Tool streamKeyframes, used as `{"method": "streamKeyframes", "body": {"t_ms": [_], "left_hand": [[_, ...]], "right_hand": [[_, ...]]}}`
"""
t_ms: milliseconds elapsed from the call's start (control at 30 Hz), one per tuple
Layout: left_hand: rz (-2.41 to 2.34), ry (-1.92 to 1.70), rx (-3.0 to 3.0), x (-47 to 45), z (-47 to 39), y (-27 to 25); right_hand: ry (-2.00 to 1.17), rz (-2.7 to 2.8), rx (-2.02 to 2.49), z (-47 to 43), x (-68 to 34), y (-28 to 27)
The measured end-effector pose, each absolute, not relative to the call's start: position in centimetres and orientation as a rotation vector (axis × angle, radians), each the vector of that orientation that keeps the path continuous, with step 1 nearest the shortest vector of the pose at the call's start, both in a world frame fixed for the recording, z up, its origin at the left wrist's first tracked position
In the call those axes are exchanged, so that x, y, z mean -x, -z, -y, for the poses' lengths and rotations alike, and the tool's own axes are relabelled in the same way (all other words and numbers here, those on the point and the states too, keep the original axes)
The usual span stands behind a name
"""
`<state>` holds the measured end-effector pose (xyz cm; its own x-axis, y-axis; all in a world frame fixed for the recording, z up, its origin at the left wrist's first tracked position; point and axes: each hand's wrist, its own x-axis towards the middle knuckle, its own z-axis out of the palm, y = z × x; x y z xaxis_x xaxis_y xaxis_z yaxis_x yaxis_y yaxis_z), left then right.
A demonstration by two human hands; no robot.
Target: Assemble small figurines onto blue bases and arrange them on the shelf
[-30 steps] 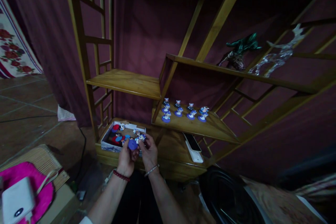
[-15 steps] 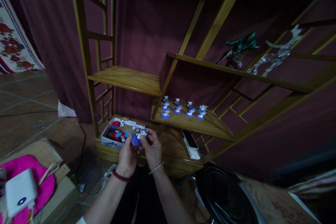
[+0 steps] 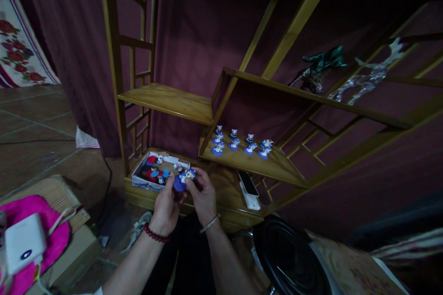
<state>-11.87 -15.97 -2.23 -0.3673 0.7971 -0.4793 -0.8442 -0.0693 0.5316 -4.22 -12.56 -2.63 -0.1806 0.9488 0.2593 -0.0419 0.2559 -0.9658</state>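
Between my two hands I hold a small purple-and-white figurine (image 3: 188, 174) on a round purple base. My left hand (image 3: 166, 207) grips the base from the left, thumb on top. My right hand (image 3: 203, 193) pinches the figurine from the right; its lower fingers are partly hidden. Just behind my hands is an open shallow box (image 3: 148, 185) with several figurines on red and blue bases inside. To the right, several similar figurines (image 3: 234, 143) stand upright in rows on a wooden shelf.
A phone (image 3: 248, 183) and a white object (image 3: 250, 200) lie on the lower ledge. Higher up stand a green statuette (image 3: 323, 69) and a clear deer figure (image 3: 372, 76). A black round seat (image 3: 287, 258) is at lower right. At lower left a white power bank (image 3: 25, 242) rests on pink cloth.
My view has shifted slightly. Both hands keep hold of the figurine, which looks a little more upright. The figurines on the shelf and in the box have not moved.
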Motion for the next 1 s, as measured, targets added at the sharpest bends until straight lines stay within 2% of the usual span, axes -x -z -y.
{"method": "streamKeyframes", "body": {"t_ms": [1000], "left_hand": [[-0.792, -1.662, 0.004, 12.3, 16.4, 1.7]], "right_hand": [[-1.121, 1.678, 0.830, 12.4, 2.8, 0.6]]}}
